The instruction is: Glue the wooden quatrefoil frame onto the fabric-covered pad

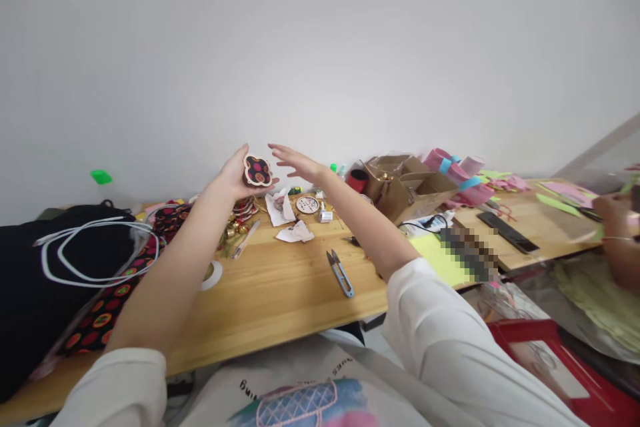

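Observation:
My left hand (234, 175) holds a small flower-shaped wooden piece (259, 171) covered in dark fabric with red and orange round prints, tilted towards me above the table's far side. Just to its right, my right hand (297, 161) hangs in the air with its fingers apart and nothing in them. Under the hands lie torn white papers (295, 232), a round white piece with dark marks (307, 204) and a small white bottle (325, 215). Blue-handled thread snips (341, 274) rest closer to me on the wood.
At left are black cloth (30, 267), a coiled white cord (65, 273), patterned fabric (100, 313) and a tape roll (213, 275). A pen-like cutter (247, 239) lies nearby. Rightward stand a cardboard box (420, 193) and a phone (507, 231). Another person's hand (615, 213) shows far right.

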Tool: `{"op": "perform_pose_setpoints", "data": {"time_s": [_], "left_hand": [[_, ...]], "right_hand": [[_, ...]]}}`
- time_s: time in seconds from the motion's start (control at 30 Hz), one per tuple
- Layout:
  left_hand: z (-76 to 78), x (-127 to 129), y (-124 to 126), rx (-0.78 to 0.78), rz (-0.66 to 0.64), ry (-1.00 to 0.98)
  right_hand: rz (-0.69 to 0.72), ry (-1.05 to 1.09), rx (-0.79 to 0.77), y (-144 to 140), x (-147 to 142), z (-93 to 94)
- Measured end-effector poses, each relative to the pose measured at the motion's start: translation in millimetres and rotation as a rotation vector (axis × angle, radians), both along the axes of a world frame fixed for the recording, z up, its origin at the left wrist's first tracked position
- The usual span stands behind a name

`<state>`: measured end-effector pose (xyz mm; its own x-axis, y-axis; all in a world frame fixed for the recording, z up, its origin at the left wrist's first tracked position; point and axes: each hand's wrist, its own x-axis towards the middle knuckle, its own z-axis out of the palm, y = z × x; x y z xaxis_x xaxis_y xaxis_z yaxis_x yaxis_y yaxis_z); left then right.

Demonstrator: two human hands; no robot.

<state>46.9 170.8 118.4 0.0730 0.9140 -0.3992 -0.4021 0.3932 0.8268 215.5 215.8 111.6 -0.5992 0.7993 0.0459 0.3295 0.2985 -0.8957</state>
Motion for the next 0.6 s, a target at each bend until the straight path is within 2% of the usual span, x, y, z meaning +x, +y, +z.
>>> {"op": "perform_pose_setpoints", "data": {"time_s": [0.07, 0.17, 0.23, 0.3, 0.43, 0.6], "left_hand": [[3.3, 10, -2, 0.028, -0.013, -0.012], [8.6, 32, -7, 0.113, -0.031, -0.045], [12.0, 50, -12, 0.215, -0.058, -0.072], [14.4, 71, -16, 0.267, -0.092, -0.07], [13.8, 118, -15, 0.317, -0.158, -0.034], [8.6, 163, 7, 0.273, -0.093, 0.095]], "right_hand": [[0.018, -0.055, 0.242, -6, -3, -0.5], [0.0, -0.291, 0.7, -20, -2, -4.0], [-0.061, -0.414, 0.87, -30, 6, -8.8], [-0.147, -0.466, 0.933, -39, 21, -14.3], [-0.281, -0.468, 0.936, -46, 64, -20.9], [-0.378, -0.622, 1.002, -36, 108, -22.8]]}}
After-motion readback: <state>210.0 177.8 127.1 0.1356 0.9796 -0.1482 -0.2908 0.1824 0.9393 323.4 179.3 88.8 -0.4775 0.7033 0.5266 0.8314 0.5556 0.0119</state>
